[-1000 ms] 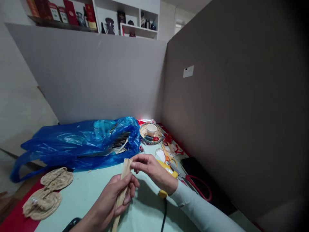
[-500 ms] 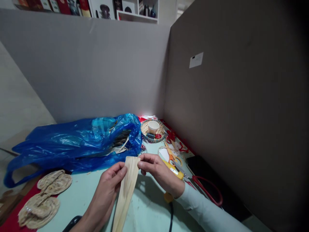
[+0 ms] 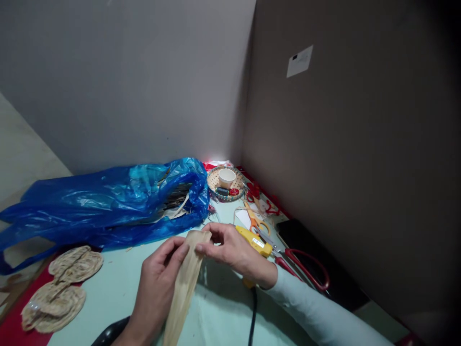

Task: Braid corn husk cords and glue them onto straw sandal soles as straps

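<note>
A long, pale strip of dried husk or leaf [image 3: 183,283] hangs down toward me over the table. My left hand [image 3: 160,276] pinches its left edge near the top between thumb and fingers. On the right edge, close to the top end, my right hand [image 3: 234,252] grips it, thumb in front and fingers behind. Just beyond my right wrist lies a yellow-handled tool [image 3: 254,240] with a black cord. Two joined coils of braided fibre [image 3: 66,283] rest at the left, away from my hands.
A blue plastic bag [image 3: 108,202] of dark strips lies across the back left. Behind it stands a woven tray [image 3: 213,180] with a white cup [image 3: 227,178]. Orange scissors [image 3: 255,218] and red-handled scissors [image 3: 306,264] lie at right, beside a black flat object [image 3: 342,283]. Grey partitions enclose the table.
My view has tilted down, and the shelf has left it. My right thumb has moved inward over the strip's face, and the strip's top right corner now tips to the right.
</note>
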A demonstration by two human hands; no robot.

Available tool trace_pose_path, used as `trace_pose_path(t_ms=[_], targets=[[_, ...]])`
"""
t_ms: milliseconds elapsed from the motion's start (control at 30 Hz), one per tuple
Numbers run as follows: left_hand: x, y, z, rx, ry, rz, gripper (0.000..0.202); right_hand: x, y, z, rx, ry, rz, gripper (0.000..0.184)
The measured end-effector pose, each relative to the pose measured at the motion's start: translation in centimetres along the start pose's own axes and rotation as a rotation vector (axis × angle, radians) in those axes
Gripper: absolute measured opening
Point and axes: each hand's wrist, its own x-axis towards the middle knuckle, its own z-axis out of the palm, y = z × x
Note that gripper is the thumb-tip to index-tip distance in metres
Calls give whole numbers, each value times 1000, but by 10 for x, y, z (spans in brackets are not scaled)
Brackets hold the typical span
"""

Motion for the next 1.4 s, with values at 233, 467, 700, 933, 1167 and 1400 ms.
trace_pose_path(t_ms=[233, 467, 700, 933, 1167, 1400], targets=[[10, -6, -3, -101, -73, -136, 32, 4, 3, -9, 45, -58, -11, 34], [9, -7, 1, -159, -181, -158, 29, 3, -3, -11, 31, -110, -121, 50], [11, -5, 0, -72, -312, -125, 27, 3, -7, -25, -360, -163, -311, 13], [21, -7, -14, 59, -365, -121, 19, 6, -10, -42, -552, 70, -390, 13], [28, -9, -22, -77, -235, -181, 31, 10, -15, -60, -481, 146, -381, 16], [23, 1, -18, -156, -202, -230, 52, 16, -9, -64, -360, 137, -272, 19]])
